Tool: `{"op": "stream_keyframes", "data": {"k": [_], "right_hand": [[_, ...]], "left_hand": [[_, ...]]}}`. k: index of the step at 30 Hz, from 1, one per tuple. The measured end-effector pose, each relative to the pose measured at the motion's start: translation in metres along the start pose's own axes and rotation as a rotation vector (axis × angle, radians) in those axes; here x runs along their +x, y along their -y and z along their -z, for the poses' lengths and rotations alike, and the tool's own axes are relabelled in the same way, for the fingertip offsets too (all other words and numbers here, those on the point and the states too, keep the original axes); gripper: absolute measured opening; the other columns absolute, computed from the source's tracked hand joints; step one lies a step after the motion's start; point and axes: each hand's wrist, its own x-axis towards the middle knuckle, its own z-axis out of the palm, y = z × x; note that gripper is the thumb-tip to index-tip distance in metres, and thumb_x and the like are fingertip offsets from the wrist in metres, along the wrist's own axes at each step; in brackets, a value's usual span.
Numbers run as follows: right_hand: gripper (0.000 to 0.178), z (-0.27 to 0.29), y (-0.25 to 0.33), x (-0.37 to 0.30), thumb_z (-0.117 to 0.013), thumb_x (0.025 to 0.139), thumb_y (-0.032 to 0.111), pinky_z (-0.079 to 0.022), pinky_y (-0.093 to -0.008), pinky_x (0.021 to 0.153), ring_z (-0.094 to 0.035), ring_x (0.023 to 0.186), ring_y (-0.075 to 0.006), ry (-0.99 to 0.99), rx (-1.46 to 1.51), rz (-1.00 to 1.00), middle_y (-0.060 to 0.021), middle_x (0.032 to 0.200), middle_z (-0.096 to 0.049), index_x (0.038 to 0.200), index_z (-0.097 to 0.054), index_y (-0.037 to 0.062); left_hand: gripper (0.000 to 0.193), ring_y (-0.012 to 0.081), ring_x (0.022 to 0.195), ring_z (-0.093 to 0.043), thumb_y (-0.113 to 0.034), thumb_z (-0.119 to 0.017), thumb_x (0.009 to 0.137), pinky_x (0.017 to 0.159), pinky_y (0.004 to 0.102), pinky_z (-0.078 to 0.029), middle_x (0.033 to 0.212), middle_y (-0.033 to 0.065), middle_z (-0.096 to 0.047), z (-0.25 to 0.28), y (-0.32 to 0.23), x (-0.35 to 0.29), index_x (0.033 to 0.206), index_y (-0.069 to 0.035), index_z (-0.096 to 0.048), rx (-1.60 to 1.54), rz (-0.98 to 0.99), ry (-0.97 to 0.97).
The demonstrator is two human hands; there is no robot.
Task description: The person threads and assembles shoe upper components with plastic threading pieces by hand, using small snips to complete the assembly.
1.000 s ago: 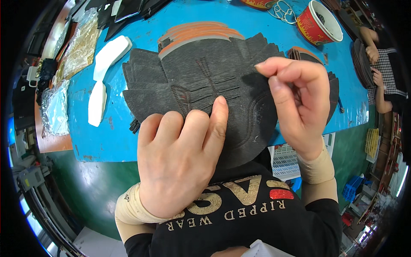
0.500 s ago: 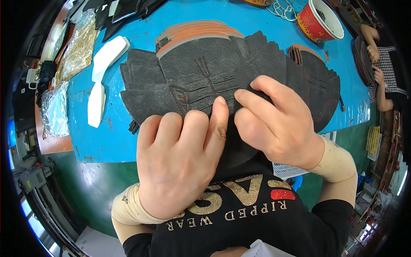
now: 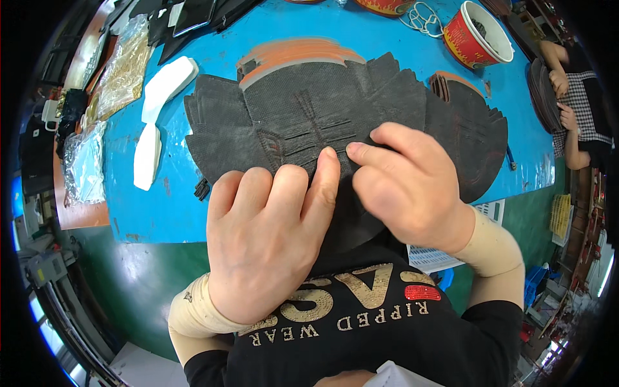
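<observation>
A stack of black fabric shoe uppers [image 3: 303,90] lies fanned out in front of me, with orange edging along the far side and stitched lines and cords at its middle. My left hand [image 3: 261,238] is closed at the near edge of the top upper, fingers curled under and thumb lying along it. Beside it, my right hand [image 3: 412,187] is closed, its thumb and index tips close together over the cords at the upper's middle. Whatever sits between those tips is hidden. More black uppers [image 3: 477,142] overlap at the right.
White shaped pieces [image 3: 148,155] lie left on the blue table [image 3: 177,213]. Clear plastic bags [image 3: 84,161] sit beyond them. A red bucket [image 3: 474,42] and white cord [image 3: 422,19] are at the far right. Another person's hands [image 3: 564,97] work by a dark stack [image 3: 545,97].
The right hand has shifted slightly left and down, its fingertips still near the left thumb. The left hand stays almost in place. The view has moved a little.
</observation>
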Motion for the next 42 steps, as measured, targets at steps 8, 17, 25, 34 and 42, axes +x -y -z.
{"op": "stream_keyframes", "data": {"k": [8,17,25,34,42], "right_hand": [[0.027,-0.006,-0.009,-0.002,-0.062,0.065,-0.002,-0.053,-0.0351,0.075,-0.061,0.088,-0.0298,-0.056,0.183,-0.095,-0.0113,0.092,-0.063,0.091,-0.060,0.0036],[0.033,0.000,0.003,-0.005,-0.056,0.069,-0.014,-0.049,-0.0384,0.087,-0.058,0.103,-0.0320,-0.087,0.301,-0.232,-0.0083,0.101,-0.067,0.097,-0.060,0.0040],[0.027,0.022,0.000,-0.014,-0.065,0.082,0.005,-0.048,-0.0355,0.085,-0.060,0.098,-0.0287,-0.172,0.072,-0.639,-0.0133,0.106,-0.064,0.108,-0.059,0.0018],[0.043,0.004,0.015,-0.018,-0.071,0.081,0.023,-0.047,-0.0389,0.083,-0.060,0.095,-0.0309,-0.200,-0.033,-0.709,-0.0145,0.103,-0.064,0.115,-0.057,0.0002],[0.038,-0.002,0.019,-0.019,-0.071,0.077,0.017,-0.043,-0.0394,0.084,-0.058,0.099,-0.0272,-0.296,-0.150,-0.585,-0.0093,0.105,-0.065,0.111,-0.060,0.0064]], "left_hand": [[0.042,0.0175,0.067,-0.049,-0.008,-0.061,0.068,0.069,0.0324,-0.041,0.074,-0.0004,-0.045,-0.002,0.007,-0.001,0.109,-0.008,-0.066,-0.104,0.049,-0.021],[0.044,0.0194,0.070,-0.053,0.006,-0.066,0.061,0.066,0.0322,-0.040,0.078,0.0016,-0.055,-0.005,0.004,-0.039,0.104,-0.005,-0.066,-0.318,0.120,-0.410],[0.033,0.0211,0.069,-0.053,0.005,-0.073,0.068,0.062,0.0310,-0.042,0.079,0.0061,-0.055,0.001,-0.002,-0.071,0.099,-0.002,-0.065,-0.635,0.282,-0.373],[0.019,0.0184,0.073,-0.057,0.002,-0.069,0.078,0.066,0.0270,-0.046,0.084,0.0095,-0.060,-0.015,-0.002,-0.067,0.097,0.000,-0.064,-0.849,0.373,-0.347],[0.008,0.0159,0.074,-0.055,0.001,-0.065,0.083,0.069,0.0266,-0.045,0.084,0.0076,-0.058,-0.025,-0.010,-0.064,0.092,0.000,-0.064,-0.976,0.413,-0.363]]}}
